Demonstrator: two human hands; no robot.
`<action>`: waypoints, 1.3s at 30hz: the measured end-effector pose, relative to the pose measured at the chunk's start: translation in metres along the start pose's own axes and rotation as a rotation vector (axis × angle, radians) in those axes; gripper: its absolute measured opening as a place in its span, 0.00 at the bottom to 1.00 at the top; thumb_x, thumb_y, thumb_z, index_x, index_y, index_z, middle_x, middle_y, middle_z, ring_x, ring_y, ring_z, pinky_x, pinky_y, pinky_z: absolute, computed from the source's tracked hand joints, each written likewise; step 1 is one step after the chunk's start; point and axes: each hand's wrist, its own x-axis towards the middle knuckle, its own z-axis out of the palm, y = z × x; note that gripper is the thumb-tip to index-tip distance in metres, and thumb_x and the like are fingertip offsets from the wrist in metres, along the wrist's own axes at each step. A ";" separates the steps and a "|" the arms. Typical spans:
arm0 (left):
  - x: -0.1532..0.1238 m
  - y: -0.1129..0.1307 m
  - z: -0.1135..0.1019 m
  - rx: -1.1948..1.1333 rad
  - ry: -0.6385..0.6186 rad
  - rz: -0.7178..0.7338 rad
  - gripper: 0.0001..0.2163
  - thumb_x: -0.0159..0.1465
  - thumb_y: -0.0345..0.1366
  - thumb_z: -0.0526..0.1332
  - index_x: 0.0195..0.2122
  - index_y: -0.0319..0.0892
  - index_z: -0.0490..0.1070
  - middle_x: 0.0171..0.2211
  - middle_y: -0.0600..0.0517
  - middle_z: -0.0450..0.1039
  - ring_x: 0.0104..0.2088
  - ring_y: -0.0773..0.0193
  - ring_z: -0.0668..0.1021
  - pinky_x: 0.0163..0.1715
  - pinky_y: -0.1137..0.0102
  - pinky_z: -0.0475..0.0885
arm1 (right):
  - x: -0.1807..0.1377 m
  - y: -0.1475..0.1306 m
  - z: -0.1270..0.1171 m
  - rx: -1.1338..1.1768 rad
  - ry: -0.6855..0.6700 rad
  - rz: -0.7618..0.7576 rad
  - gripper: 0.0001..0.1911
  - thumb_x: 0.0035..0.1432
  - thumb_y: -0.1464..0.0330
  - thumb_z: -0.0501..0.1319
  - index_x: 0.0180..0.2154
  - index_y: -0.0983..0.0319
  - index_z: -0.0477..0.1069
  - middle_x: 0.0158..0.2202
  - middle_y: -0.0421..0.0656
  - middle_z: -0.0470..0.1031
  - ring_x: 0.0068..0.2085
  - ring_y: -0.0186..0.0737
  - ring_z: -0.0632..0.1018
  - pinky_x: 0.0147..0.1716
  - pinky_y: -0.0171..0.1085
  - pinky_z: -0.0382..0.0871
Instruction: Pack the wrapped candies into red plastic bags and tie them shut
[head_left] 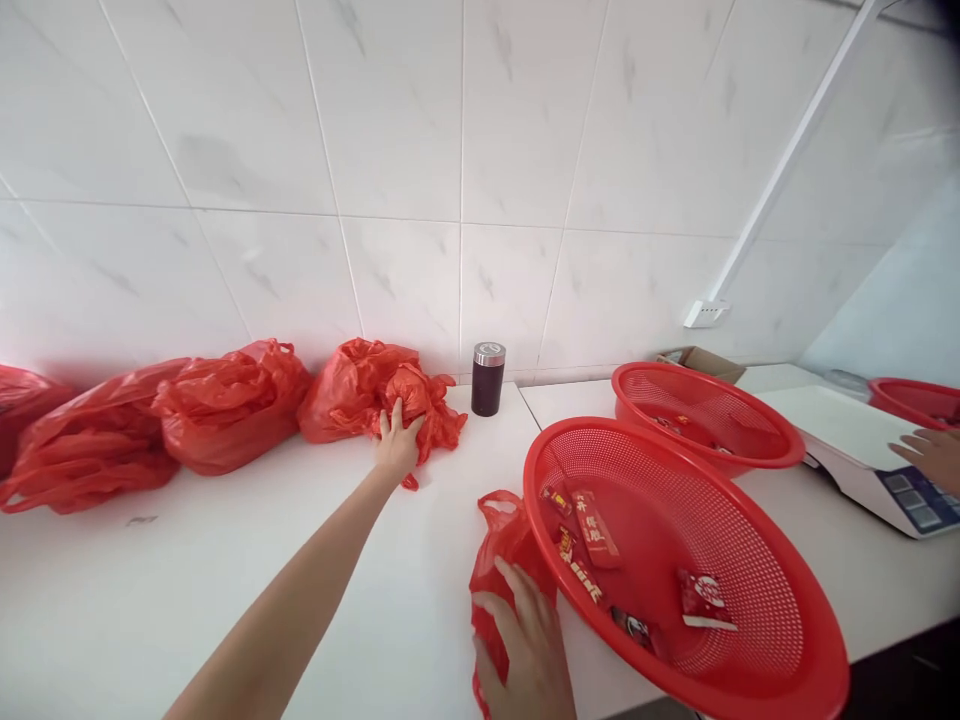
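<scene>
My left hand (397, 440) reaches out to a crumpled bunch of red plastic bags (431, 415) by the wall, its spread fingers touching them. Just behind that bunch leans a fuller red plastic bag (352, 385). Low in the view, my right hand (521, 640) rests over a flattened red carrier bag (499, 535), its fingers apart and slightly bent. This bag lies against the left side of a large red mesh basket (810, 630). Inside the basket are several small wrapped snacks, among them a red packet (705, 600) and a long red wrapper (596, 530).
Several bundled red bags (232, 410) line the wall at left. A dark canister (487, 385) with a silver lid stands near the wall. To the right are a second red basket (780, 440), a cardboard box (709, 362), a scale (832, 420) and another person's hand (930, 455).
</scene>
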 end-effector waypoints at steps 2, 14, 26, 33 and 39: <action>-0.017 0.007 -0.010 -0.041 0.047 0.005 0.24 0.61 0.28 0.54 0.58 0.51 0.68 0.70 0.46 0.41 0.67 0.33 0.48 0.55 0.36 0.57 | -0.002 0.006 -0.002 0.014 -0.005 0.058 0.23 0.48 0.72 0.62 0.48 0.52 0.72 0.55 0.47 0.71 0.51 0.58 0.74 0.46 0.56 0.72; -0.220 0.009 -0.048 -1.149 -0.306 -0.417 0.31 0.62 0.49 0.60 0.65 0.54 0.51 0.62 0.43 0.62 0.57 0.51 0.72 0.49 0.57 0.73 | 0.030 -0.026 -0.046 1.015 -0.378 0.298 0.07 0.59 0.73 0.54 0.35 0.59 0.69 0.39 0.42 0.75 0.36 0.36 0.76 0.33 0.32 0.70; -0.238 0.008 -0.078 -1.389 -0.151 -0.539 0.15 0.56 0.44 0.67 0.38 0.39 0.73 0.37 0.46 0.79 0.38 0.57 0.80 0.40 0.65 0.74 | 0.031 -0.025 -0.042 0.759 -0.294 0.250 0.08 0.57 0.74 0.51 0.30 0.59 0.65 0.39 0.44 0.77 0.41 0.40 0.77 0.41 0.38 0.70; -0.255 0.014 -0.092 -1.265 -0.041 -0.514 0.13 0.55 0.43 0.68 0.36 0.39 0.75 0.33 0.49 0.80 0.37 0.57 0.80 0.37 0.68 0.74 | 0.044 -0.077 -0.080 0.766 -0.017 -0.081 0.09 0.61 0.74 0.49 0.37 0.59 0.66 0.38 0.46 0.75 0.41 0.39 0.76 0.41 0.38 0.70; -0.265 0.022 -0.121 -1.595 0.009 -0.597 0.08 0.52 0.33 0.69 0.34 0.39 0.77 0.32 0.50 0.79 0.35 0.60 0.80 0.39 0.69 0.75 | 0.069 -0.082 -0.070 0.193 -0.692 -0.084 0.08 0.58 0.73 0.52 0.36 0.62 0.69 0.30 0.45 0.75 0.32 0.41 0.76 0.30 0.36 0.65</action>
